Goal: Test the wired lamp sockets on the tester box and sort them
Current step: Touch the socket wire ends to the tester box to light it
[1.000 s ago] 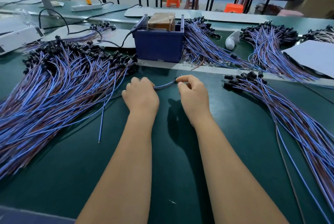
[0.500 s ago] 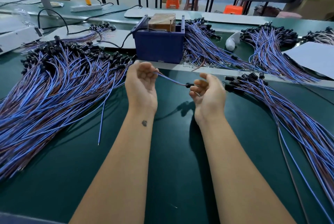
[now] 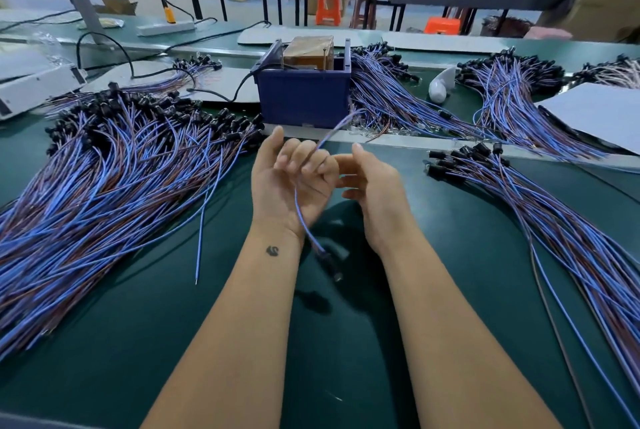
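Left hand [image 3: 289, 183] grip: palm up, fingers curled around one wired lamp socket [image 3: 311, 221], wires held across the palm; the blue and brown wire ends rise past the fingertips toward the tester box [image 3: 304, 96], the black socket end hangs blurred below the wrist, above the green tabletop [image 3: 207, 342]. Right hand [image 3: 372, 186] grip: loosely curled, holding nothing, index finger extended upward, just beside the left hand's fingers; contact between them cannot be told. Both hands raised over the tabletop in front of the tester box, a dark blue bin with a brown block inside and a black cable running off its left side. Large pile of wired sockets [image 3: 114, 169] on the person's left, black sockets toward the far edge, wires fanned toward the near edge; one blue wire juts out toward the centre. Smaller pile [image 3: 554, 221] on the right, sockets near the pale strip crossing the tabletop. Further bundles [image 3: 502, 96] behind the strip, right of the box. White sheet [image 3: 595, 117] at far right. White power strip [image 3: 165, 28] on the far tabletop
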`<state>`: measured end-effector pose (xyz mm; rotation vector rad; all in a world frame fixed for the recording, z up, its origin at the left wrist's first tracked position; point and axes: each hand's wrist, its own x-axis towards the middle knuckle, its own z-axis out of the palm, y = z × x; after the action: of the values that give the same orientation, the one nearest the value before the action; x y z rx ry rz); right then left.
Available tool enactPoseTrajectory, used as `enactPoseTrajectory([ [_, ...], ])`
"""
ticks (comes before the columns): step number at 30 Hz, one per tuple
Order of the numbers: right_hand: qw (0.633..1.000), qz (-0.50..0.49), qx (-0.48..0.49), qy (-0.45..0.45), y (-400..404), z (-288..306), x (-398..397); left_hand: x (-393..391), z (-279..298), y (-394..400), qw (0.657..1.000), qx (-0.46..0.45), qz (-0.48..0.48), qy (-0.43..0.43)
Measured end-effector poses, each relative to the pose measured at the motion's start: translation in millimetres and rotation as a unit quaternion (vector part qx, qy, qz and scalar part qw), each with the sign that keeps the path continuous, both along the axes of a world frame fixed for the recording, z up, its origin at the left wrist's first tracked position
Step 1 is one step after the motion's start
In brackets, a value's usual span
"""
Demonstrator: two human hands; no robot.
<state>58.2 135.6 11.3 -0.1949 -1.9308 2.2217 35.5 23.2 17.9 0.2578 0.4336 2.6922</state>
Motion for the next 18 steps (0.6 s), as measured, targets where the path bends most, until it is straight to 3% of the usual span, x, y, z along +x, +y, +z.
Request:
enactPoseTrajectory([
  [3,1.0,-0.005,-0.014,-0.007,-4.2,-0.1,0.3,-9.0,-1.7,3.0,0.959,-0.282,0.035,0.007],
  [6,0.999,-0.044,-0.012,0.0,-5.3,-2.2,0.4,-8.4,-4.0,12.4,0.9,-0.429,0.054,0.06],
  [9,0.996,-0.085,-0.031,0.017,-1.1,-2.4,0.2,-5.1,-6.2,16.1,0.867,-0.485,0.032,0.113],
  [15,0.995,-0.088,-0.029,0.032,5.4,-4.0,-0.5,-9.8,-5.6,13.4,0.867,-0.473,0.153,0.039],
  [18,0.998,-0.042,0.019,0.04,-2.7,-5.2,0.9,-6.3,-6.0,17.6,0.864,-0.482,0.127,0.067],
])
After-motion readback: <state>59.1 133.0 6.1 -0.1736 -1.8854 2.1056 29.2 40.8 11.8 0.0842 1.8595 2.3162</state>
